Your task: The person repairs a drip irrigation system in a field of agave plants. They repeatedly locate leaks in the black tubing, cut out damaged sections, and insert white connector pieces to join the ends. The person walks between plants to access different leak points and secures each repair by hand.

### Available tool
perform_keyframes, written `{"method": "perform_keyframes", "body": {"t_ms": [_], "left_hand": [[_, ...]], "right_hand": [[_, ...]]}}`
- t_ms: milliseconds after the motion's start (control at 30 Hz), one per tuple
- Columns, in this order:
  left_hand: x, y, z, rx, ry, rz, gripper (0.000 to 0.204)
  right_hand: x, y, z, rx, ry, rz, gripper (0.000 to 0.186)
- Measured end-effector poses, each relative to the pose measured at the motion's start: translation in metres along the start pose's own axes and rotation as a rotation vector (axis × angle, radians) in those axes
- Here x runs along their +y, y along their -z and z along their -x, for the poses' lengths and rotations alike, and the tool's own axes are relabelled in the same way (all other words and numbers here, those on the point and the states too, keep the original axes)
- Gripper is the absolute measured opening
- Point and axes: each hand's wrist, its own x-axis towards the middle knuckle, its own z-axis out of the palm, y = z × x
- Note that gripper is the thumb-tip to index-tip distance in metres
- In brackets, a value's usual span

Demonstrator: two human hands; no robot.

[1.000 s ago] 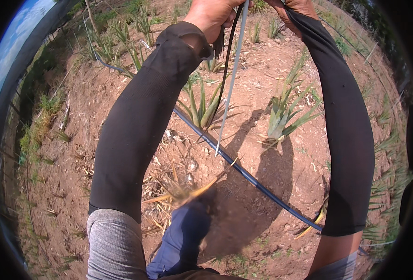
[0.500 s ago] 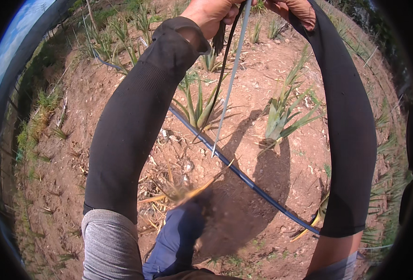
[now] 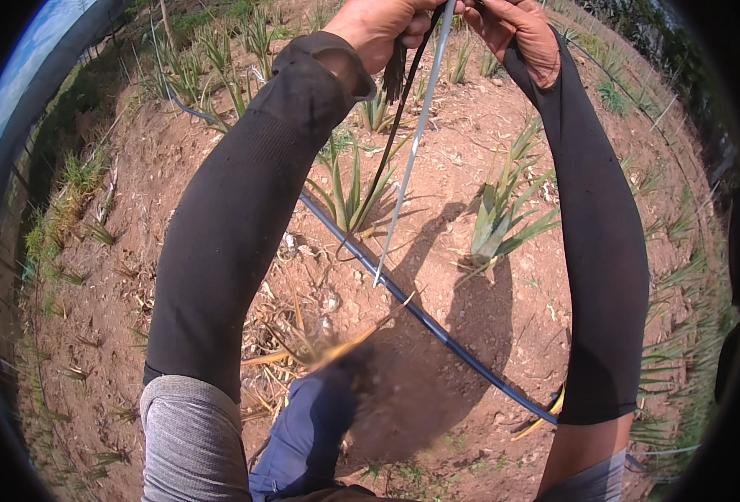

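Both my hands are raised at the top edge, partly cut off by it. My left hand [image 3: 378, 32] is closed with its fingers curled round dark material; a bundle of black strips [image 3: 394, 74] dangles below it. A long black strip [image 3: 403, 105] hangs down from beside its fingers. Next to that, a long thin grey strip [image 3: 418, 134] slants down, its lower tip over a dark hose on the ground; what holds its upper end is out of view. My right hand [image 3: 527, 38] is bent close to the left, fingers pinched together; what they grip is hard to make out.
A dark hose [image 3: 462, 351] crosses the reddish soil diagonally. Spiky green plants [image 3: 491, 222] grow ahead, another plant [image 3: 347, 192] beside the hose. A dry yellowed plant [image 3: 316, 356] lies by my blue-trousered leg [image 3: 303, 435]. More plants line both sides.
My right hand and forearm have moved left, bringing the hand nearer the left one and further into view. The grey strip's tip has shifted slightly left and down.
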Motion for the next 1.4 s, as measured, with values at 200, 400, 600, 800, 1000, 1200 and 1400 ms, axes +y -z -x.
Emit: {"method": "perform_keyframes", "body": {"t_ms": [200,400,600,800,1000,1200,1400], "left_hand": [[0.0,-0.002,0.0,-0.008,0.024,0.029,0.02],[0.0,0.003,0.001,0.002,0.046,0.028,0.019],[-0.002,0.004,0.0,0.019,0.032,-0.002,0.019],[-0.006,0.001,-0.006,-0.017,0.072,0.041,0.019],[-0.004,-0.004,-0.002,0.022,0.073,0.001,0.02],[-0.006,-0.01,-0.002,0.032,0.035,-0.003,0.021],[-0.01,-0.013,-0.002,0.069,-0.008,0.006,0.021]], "right_hand": [[0.0,0.011,0.003,-0.049,-0.034,0.039,0.02],[0.014,0.001,0.005,0.04,-0.028,-0.05,0.018],[0.018,-0.015,0.01,0.028,0.015,0.025,0.019],[0.006,0.005,0.009,0.02,-0.06,-0.029,0.028],[-0.011,-0.002,0.016,0.082,0.035,0.236,0.041],[-0.016,-0.036,0.024,0.068,-0.041,0.259,0.034],[0.002,-0.032,0.015,0.202,0.053,0.244,0.028]]}}
